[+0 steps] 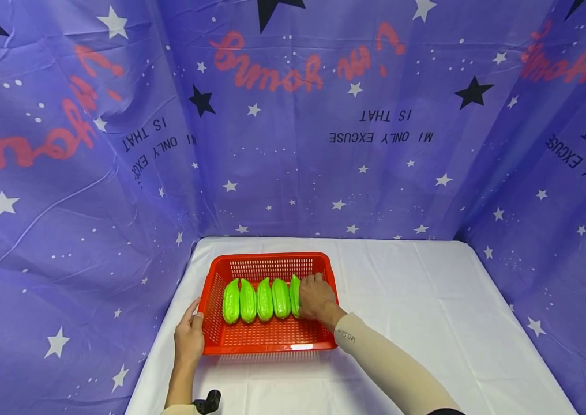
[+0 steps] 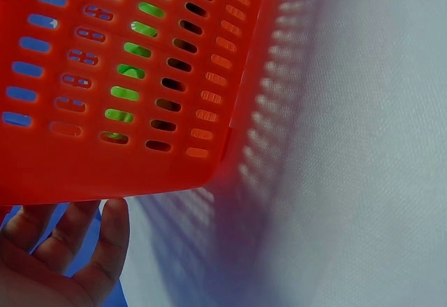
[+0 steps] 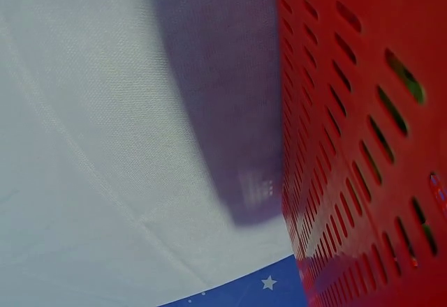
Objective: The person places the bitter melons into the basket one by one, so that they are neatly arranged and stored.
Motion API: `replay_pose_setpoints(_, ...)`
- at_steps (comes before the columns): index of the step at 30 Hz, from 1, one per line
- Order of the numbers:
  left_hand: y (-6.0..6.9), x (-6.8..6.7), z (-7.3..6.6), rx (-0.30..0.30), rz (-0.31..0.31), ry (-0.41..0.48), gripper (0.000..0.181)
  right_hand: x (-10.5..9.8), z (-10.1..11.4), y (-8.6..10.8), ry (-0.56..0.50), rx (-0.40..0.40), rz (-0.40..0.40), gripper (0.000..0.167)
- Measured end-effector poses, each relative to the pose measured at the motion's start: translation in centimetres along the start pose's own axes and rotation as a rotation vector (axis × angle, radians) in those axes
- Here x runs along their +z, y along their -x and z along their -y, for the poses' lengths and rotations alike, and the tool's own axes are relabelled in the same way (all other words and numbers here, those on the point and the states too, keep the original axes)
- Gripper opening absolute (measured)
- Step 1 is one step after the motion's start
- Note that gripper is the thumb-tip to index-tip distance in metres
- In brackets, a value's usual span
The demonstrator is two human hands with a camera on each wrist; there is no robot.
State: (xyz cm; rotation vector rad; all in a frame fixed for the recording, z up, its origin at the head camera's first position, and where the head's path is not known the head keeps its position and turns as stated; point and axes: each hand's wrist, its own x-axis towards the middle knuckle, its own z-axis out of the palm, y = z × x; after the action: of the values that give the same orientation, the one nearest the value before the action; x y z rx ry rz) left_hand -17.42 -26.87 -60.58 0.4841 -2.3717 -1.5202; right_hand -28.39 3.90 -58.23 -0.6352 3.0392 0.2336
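In the head view, a red plastic basket [image 1: 251, 344] with slotted sides sits on the white-covered table. Several bright green, bumpy, bitter-melon-shaped pieces [image 1: 265, 300] lie side by side in it, pointed ends toward the back. My left hand [image 1: 189, 337] grips the basket's left side at the rim; in the left wrist view its curled fingers [image 2: 112, 234] meet the rim. My right hand [image 1: 316, 298] is inside the right end, curled over the rightmost bitter melon [image 1: 295, 294] and covering part of it. The right wrist view shows the basket's outer wall [image 3: 349, 146] but not the hand.
White cloth [image 1: 402, 300] covers the table, extending to the right of the basket and in front of it. Purple star-printed curtains [image 1: 314, 173] enclose the back and both sides. A small black object [image 1: 209, 402] is by the left forearm.
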Motion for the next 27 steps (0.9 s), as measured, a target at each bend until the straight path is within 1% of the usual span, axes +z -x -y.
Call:
replay_pose_setpoints(3, -0.1, 0.0, 0.0, 0.000, 0.000, 0.000, 0.043, 0.0, -0.1, 0.0, -0.007, -0.008, -0.004, 0.068)
replay_pose_setpoints(9, -0.1, -0.1, 0.0, 0.002, 0.012, -0.006, 0.044, -0.1, -0.3, 0.2, -0.024, -0.030, -0.019, 0.064)
replay_pose_setpoints(17, -0.4, 0.1, 0.2, 0.009, 0.000, -0.003, 0.043, -0.3, -0.6, 0.5, -0.036, -0.076, -0.062, 0.060)
replay_pose_setpoints(20, -0.5, 0.1, 0.3, 0.024, 0.006, -0.017, 0.044, -0.7, -0.8, 0.8, -0.081, -0.068, -0.063, 0.055)
replay_pose_setpoints(24, -0.5, 0.0, 0.3, 0.022, 0.024, -0.039, 0.044, -1.5, -1.1, 1.3, -0.181, -0.046, -0.062, 0.048)
replay_pose_setpoints(25, -0.4, -0.1, 0.2, 0.018, 0.035, -0.057, 0.045, -1.8, -1.3, 1.5, -0.206, -0.048, -0.071, 0.046)
replay_pose_setpoints(27, -0.3, -0.3, -0.2, 0.016, 0.055, -0.141, 0.048, -2.3, -1.5, 1.9, -0.255, -0.055, -0.103, 0.041)
